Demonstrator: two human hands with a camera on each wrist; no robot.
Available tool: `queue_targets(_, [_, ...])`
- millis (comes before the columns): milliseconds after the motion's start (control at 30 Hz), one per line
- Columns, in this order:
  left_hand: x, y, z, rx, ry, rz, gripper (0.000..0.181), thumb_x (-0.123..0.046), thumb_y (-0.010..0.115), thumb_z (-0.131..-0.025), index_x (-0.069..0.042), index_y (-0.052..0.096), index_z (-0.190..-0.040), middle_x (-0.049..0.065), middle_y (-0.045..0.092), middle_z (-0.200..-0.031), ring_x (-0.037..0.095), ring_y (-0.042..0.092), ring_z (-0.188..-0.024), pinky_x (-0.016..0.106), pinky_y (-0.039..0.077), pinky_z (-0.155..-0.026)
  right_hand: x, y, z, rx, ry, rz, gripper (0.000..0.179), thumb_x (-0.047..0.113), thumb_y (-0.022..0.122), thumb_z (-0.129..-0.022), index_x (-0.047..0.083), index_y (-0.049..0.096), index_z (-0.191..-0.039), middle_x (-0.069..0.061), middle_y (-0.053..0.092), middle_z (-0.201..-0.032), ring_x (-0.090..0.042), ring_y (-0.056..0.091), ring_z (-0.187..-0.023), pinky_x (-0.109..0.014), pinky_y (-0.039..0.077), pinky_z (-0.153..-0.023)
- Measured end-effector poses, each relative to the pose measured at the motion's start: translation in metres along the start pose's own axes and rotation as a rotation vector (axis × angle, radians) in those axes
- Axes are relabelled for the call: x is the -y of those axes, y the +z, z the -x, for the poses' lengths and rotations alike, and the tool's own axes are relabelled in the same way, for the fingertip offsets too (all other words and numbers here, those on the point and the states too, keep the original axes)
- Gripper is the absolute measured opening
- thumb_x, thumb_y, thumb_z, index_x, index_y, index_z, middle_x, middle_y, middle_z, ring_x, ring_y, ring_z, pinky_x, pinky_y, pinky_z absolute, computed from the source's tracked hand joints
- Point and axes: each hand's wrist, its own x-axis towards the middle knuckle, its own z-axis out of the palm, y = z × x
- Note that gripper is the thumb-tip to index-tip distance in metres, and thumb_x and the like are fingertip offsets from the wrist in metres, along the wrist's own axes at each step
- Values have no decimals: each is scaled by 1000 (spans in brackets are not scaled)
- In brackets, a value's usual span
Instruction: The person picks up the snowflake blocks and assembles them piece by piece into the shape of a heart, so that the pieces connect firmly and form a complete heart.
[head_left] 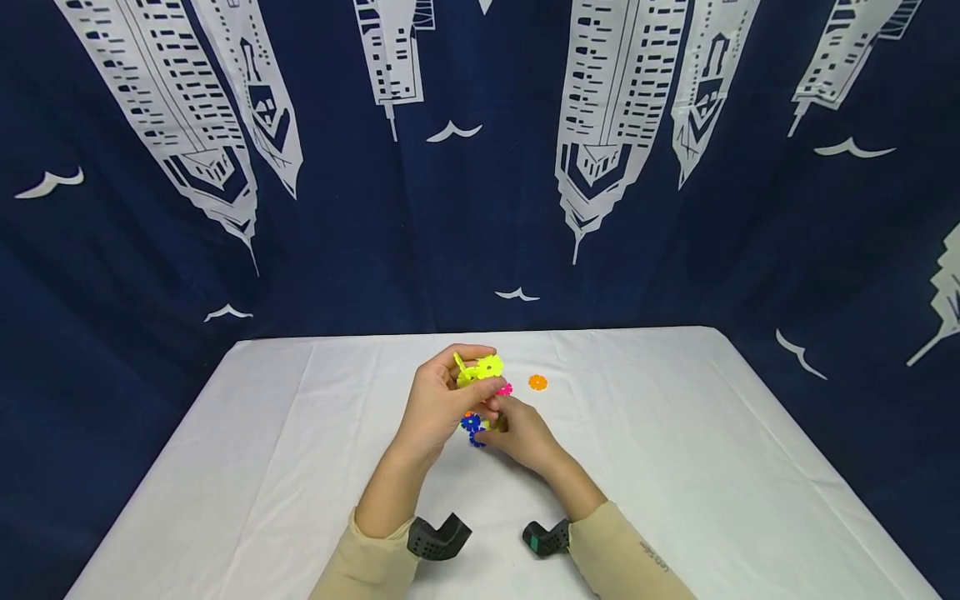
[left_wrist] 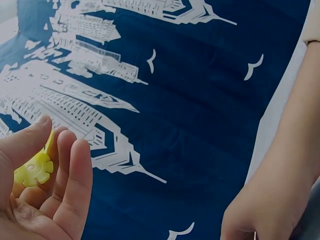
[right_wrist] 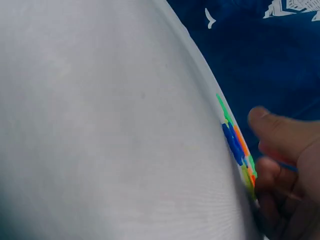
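In the head view, my left hand (head_left: pixel 442 392) is raised over the table, thumb and fingers pinching bright yellow flower-shaped plastic discs (head_left: pixel 490 367) that look joined together. One yellow disc (left_wrist: pixel 35 170) shows between thumb and fingers in the left wrist view. Just right of it and lower is my right hand (head_left: pixel 528 433), beside a small pile of coloured discs. Its thumb and fingers stand apart in the right wrist view, with nothing clearly held. Blue discs (head_left: pixel 471 422) show by its thumb, and a pink disc (head_left: pixel 507 389) peeks out above its fingers. The hands partly hide the pile.
An orange disc (head_left: pixel 537 382) lies alone to the right of the pile. The white-covered table (head_left: pixel 300 467) backs onto a dark blue curtain (head_left: pixel 420 225) with white building prints. Each wrist carries a black camera mount (head_left: pixel 438 537).
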Motion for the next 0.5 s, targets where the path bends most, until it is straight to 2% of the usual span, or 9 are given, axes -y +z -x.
queue_targets(200, [-2,-2,-1,1,9,-37,38,0,76,-85,-4,65,-121,4,72,-84,15,69,-63,23,60,-63,1,2,0,21,29,198,36,38,88,-73,22,63,-94,5,52,-80,-12,47,-73,-26,39,-61])
queue_targets(333, [-3,-2,-1,4,5,-45,38,0,76,-85,-4,65,-121,4,71,-82,16,68,-63,23,60,-64,2,3,0,24,13,234,34,38,88,-74,24,64,-94,6,52,-79,-11,47,-73,-26,39,-60])
queue_targets(500, [-2,-2,0,2,9,-51,39,-1,77,-84,-4,65,-122,3,69,-81,15,68,-64,22,59,-63,3,3,2,34,8,216,34,36,88,-74,23,63,-93,6,52,-80,-11,47,-72,-26,38,-60])
